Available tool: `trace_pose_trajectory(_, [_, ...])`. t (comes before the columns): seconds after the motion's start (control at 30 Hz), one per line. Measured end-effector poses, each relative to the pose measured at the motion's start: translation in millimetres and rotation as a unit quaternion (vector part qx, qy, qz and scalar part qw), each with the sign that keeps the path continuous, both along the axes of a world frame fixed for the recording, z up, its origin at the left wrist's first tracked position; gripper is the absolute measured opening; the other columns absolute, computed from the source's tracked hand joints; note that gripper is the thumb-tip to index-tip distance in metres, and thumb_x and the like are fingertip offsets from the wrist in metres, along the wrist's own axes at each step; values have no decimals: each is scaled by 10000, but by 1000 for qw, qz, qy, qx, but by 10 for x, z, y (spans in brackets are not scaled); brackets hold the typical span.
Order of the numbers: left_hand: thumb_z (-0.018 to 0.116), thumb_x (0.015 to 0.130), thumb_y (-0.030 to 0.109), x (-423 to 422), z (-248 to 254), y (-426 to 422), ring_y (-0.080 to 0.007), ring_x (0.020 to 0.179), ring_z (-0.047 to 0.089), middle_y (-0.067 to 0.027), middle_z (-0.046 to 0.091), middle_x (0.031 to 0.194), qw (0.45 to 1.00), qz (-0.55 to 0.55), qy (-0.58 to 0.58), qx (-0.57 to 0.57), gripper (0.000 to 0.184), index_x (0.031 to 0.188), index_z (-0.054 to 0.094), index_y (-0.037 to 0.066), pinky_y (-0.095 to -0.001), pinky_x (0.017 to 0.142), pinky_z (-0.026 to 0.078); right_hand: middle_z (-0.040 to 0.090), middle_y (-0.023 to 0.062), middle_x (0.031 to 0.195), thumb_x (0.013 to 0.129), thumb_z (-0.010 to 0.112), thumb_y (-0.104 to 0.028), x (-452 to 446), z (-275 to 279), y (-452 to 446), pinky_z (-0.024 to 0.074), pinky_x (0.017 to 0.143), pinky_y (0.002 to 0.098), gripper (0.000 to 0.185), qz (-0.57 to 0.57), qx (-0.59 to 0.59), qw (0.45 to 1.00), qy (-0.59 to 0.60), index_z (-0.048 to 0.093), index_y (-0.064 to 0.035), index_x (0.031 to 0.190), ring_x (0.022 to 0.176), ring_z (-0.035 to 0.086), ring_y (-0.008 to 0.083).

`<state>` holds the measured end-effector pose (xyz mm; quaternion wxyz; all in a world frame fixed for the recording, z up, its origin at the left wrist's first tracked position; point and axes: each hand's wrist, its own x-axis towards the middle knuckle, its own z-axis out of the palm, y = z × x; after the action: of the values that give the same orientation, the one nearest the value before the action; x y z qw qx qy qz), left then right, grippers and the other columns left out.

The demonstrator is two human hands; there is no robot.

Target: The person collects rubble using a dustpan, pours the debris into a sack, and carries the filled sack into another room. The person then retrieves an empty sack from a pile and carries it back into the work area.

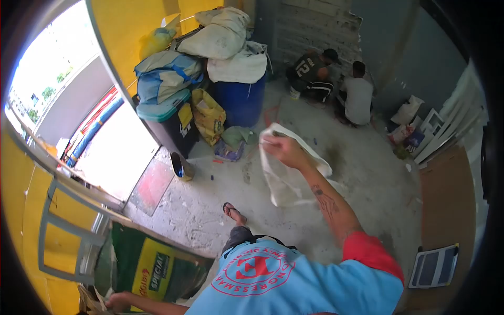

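My right hand (pixel 286 151) is raised in front of me, its fingers closed on the upper edge of a white sack (pixel 281 184). The sack hangs loose and limp above the concrete floor. Low at the left edge, my left hand (pixel 118 302) is closed at some crumpled tan material (pixel 90 300), which looks like sacking; its fingertips are partly hidden. Just above that hand lies a green and yellow printed sack (pixel 152 262) marked "SPECIAL".
Two people (pixel 310 73) crouch by the far wall. Bags are piled on a blue drum (pixel 239 100) and a dark bin (pixel 170 126). An open container (pixel 182 167) stands near the doorway. A grey frame (pixel 44 226) leans left; boards (pixel 446 194) stand right.
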<state>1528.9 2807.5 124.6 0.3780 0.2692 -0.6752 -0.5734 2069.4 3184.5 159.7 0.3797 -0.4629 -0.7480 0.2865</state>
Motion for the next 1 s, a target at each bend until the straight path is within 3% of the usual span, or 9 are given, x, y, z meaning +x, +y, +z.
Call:
trace_pose_trajectory(0.17, [445,845,226,-218,-164,1737,-461,1005,537,-333,554,1051,994,-61,48,-79,449,1096,490,-143,-490,876,432,629,209,853,739,695,-358,-800,471,1725,478,737,369,498,115,249,958,-82,610,-97,1155,785,612,336])
trace_pose_trajectory(0.2, [443,848,229,-288,-176,2135,-460,1009,536,-331,552,1056,991,-82,54,-89,451,1100,488,-141,-489,878,430,598,217,1055,744,706,-302,-939,711,1944,447,865,364,533,143,193,962,-126,570,-61,1200,978,584,333])
trace_pose_trajectory(0.27, [439,852,236,-403,-209,2840,-457,1016,532,-328,549,1065,986,-110,66,-105,455,1109,485,-137,-485,883,427,547,202,1137,731,710,-277,-1201,864,2596,435,889,370,668,167,308,924,-155,454,-61,1309,1032,537,345])
trace_pose_trajectory(0.37, [433,859,245,-514,-200,3768,-452,1028,527,-323,545,1080,980,-138,77,-123,461,1123,479,-130,-479,890,423,550,177,1095,707,733,-259,-1553,1214,3371,434,888,353,782,184,417,877,-154,363,-54,1365,1061,511,302])
trace_pose_trajectory(0.5, [426,867,257,-653,-171,4795,-446,1043,520,-317,539,1099,969,-168,93,-156,469,1141,472,-121,-472,899,416,539,152,1061,739,687,-403,-2077,1653,4494,422,884,366,853,190,483,835,-183,289,-18,1388,992,518,279])
trace_pose_trajectory(0.57, [422,872,263,-723,-179,5213,-443,1050,517,-314,535,1109,964,-177,96,-171,473,1150,469,-117,-468,903,413,546,151,1037,740,648,-504,-2487,1773,5255,413,891,374,891,173,615,763,-99,294,12,1375,969,523,279])
trace_pose_trajectory(0.8, [409,887,285,-983,-55,6289,-433,1077,505,-303,525,1142,951,-167,89,-246,488,1182,456,-101,-455,920,403,531,174,1227,716,643,-557,-3171,2723,7480,438,889,407,850,19,592,772,-230,359,-88,1366,1133,514,327])
trace_pose_trajectory(0.87, [405,892,291,-1029,23,6141,-430,1084,502,-300,521,1152,961,-107,66,-248,492,1191,453,-97,-452,924,400,628,122,1075,681,671,-540,-3411,3105,8719,429,866,558,630,-12,557,791,-252,594,-137,1159,1004,587,351])
trace_pose_trajectory(1.0, [397,900,303,-918,78,5709,-424,1099,495,-293,515,1171,967,6,3,-256,501,1209,446,-88,-444,934,393,637,79,1087,683,669,-507,-2833,2979,10332,500,824,415,558,-212,222,888,-343,629,-117,1080,1025,591,266])
